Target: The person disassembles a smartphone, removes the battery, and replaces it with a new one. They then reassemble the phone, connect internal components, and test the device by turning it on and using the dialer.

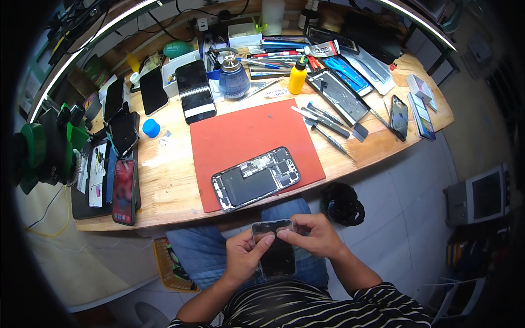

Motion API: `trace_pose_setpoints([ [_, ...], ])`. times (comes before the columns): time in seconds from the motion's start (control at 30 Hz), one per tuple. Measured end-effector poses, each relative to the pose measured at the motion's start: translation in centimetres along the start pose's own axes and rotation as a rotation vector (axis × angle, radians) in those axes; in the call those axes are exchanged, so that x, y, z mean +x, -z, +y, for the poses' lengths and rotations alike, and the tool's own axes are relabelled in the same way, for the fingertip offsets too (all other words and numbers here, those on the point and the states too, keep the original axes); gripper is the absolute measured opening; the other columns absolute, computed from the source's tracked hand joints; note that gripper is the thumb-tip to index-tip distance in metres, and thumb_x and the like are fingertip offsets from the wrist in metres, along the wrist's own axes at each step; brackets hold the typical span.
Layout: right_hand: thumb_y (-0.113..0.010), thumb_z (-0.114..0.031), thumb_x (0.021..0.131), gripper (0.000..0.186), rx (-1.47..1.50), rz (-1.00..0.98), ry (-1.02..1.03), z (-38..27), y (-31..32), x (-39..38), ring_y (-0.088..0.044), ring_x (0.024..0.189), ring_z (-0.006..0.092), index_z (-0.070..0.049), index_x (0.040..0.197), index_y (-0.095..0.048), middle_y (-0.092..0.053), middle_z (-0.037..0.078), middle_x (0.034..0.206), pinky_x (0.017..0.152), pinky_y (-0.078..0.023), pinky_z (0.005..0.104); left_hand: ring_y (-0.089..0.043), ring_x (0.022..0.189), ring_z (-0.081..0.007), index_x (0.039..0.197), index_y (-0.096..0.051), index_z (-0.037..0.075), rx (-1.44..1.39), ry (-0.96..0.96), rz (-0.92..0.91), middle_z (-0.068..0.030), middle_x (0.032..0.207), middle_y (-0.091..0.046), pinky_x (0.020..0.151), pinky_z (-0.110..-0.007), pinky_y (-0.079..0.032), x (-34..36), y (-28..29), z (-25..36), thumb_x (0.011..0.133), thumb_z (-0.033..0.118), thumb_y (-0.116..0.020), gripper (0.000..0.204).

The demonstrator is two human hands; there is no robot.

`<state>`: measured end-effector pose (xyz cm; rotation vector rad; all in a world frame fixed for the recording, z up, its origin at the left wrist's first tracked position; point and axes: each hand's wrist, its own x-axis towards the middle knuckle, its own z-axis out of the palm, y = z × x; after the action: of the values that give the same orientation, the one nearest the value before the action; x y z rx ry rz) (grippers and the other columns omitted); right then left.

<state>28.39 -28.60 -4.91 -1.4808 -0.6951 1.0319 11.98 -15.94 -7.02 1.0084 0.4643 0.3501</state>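
Over my lap, just below the bench's front edge, a dark glossy phone screen [278, 258] with a pale, clear-looking rim is held between both hands. My left hand [243, 255] grips its left side, thumb lying across the face. On the opposite side my right hand [318, 235] closes round the upper corner, its thumb pressed on the glass near the other thumb. Whether this is a bare panel or a whole phone I cannot tell. An opened phone [252, 183] with bare inner parts lies tilted on the red-orange mat [235, 136], beyond my hands.
Screwdrivers and tweezers [328, 128] lie right of the mat, near a yellow bottle [297, 76]. A glass dispenser [233, 81] and a phone [194, 93] stand behind it. At the left are a blue cap [151, 128] and a red-screened phone [123, 191]. A black bag [342, 205] sits below the bench.
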Motion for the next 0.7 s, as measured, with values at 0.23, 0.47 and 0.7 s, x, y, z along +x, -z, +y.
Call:
trace_pose_setpoints([
  [0.23,-0.075,-0.018,0.099,0.024,0.394,0.141,0.019,-0.5,0.4,1.2,-0.064,0.068,0.0064,0.001,0.112,-0.071,-0.070,0.002,0.082,0.061,-0.052,0.0218,-0.066,0.093,-0.0112,0.115,-0.068,-0.004,0.158,-0.012,0.045,-0.0073,0.106,-0.072,0.086,-0.026,-0.052,-0.1,0.5,1.5,0.087,0.010,-0.082,0.035],
  [0.47,-0.073,-0.008,0.098,0.031,0.343,0.134,0.168,-1.1,1.1,1.3,-0.070,0.088,0.0121,0.005,0.124,-0.066,-0.071,0.008,0.103,0.082,-0.056,0.0252,-0.063,0.088,-0.0109,0.108,-0.063,0.000,0.396,-0.272,0.193,-0.0050,0.099,-0.069,0.086,-0.027,-0.051,1.4,3.0,4.9,0.087,0.008,-0.082,0.029],
  [0.7,-0.077,-0.006,0.093,0.018,-0.231,0.342,0.277,-4.7,2.4,0.8,-0.063,0.076,0.0035,-0.001,0.110,-0.076,-0.072,0.000,0.088,0.069,-0.050,0.0196,-0.071,0.089,-0.0123,0.108,-0.067,-0.003,0.715,-0.542,0.184,-0.0079,0.096,-0.075,0.080,-0.027,-0.056,5.9,4.3,11.0,0.090,-0.004,-0.076,0.020],
])
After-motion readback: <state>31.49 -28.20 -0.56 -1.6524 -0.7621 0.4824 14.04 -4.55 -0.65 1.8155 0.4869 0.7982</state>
